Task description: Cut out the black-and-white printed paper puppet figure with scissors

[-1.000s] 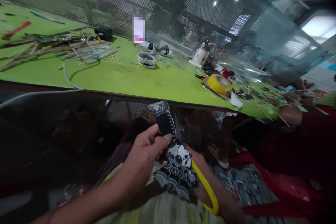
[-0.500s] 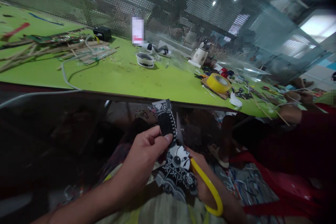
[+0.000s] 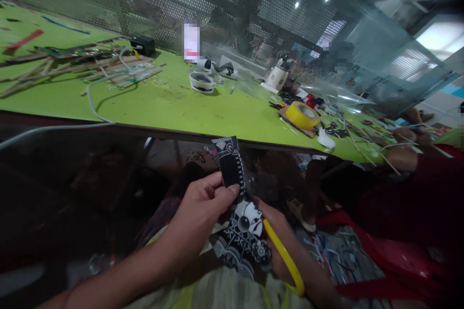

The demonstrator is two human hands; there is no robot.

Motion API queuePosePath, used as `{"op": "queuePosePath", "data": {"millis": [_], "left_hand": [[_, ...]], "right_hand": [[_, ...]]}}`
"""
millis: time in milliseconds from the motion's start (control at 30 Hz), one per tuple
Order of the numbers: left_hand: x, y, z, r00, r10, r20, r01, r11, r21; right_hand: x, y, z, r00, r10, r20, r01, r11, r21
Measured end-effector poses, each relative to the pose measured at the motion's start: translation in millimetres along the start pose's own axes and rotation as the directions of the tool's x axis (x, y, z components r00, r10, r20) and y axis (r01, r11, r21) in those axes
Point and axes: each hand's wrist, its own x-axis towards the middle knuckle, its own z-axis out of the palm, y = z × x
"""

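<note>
Between thumb and fingers, my left hand (image 3: 205, 212) pinches a black cutout (image 3: 232, 169) printed with white and grey ornament, its lower part spreading into a patterned, fan-like shape. My right hand (image 3: 281, 239) is closed around yellow-handled scissors (image 3: 286, 256), just right of the cutout. The cutout covers part of the right hand's fingers, and the blades are mostly hidden behind it. Both hands are held over my lap, below the front edge of the green table (image 3: 163, 111).
On the table lie a bundle of wooden sticks (image 3: 39, 72), a white tape roll (image 3: 202, 83), a yellow tape roll (image 3: 302, 115) and a penguin-like figure (image 3: 278, 75). A white cable (image 3: 90, 101) hangs over the edge. A person's arm (image 3: 402, 157) rests at the right.
The scissors' yellow handle has swung inward toward my hand, and the blade that showed beside the strip is now hidden. My left hand keeps its pinch on the cutout.
</note>
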Motion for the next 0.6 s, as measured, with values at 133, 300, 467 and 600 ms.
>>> {"op": "queuePosePath", "data": {"millis": [133, 300, 467, 600], "left_hand": [[-1.5, 4.0, 0.5, 1.0, -0.003, 0.01, 0.003, 1.0, -0.001], [-0.2, 2.6, 0.3, 1.0, 0.005, 0.003, -0.005, 1.0, 0.008], [4.0, -1.3, -0.4, 0.999, 0.048, -0.013, -0.047, 0.995, 0.091], [4.1, -1.6, -0.3, 0.996, 0.084, 0.011, -0.085, 0.992, 0.097]], "right_hand": [[-5.6, 1.2, -3.5, 1.0, 0.025, -0.012, -0.025, 0.999, 0.026], [-15.3, -7.1, -12.7, 1.0, -0.002, -0.001, 0.002, 1.0, -0.001], [-16.2, -12.2, -14.0, 1.0, 0.012, 0.009, -0.012, 0.998, -0.061], [-23.3, -12.6, -16.2, 1.0, 0.005, 0.03, -0.002, 0.993, -0.122]]}}
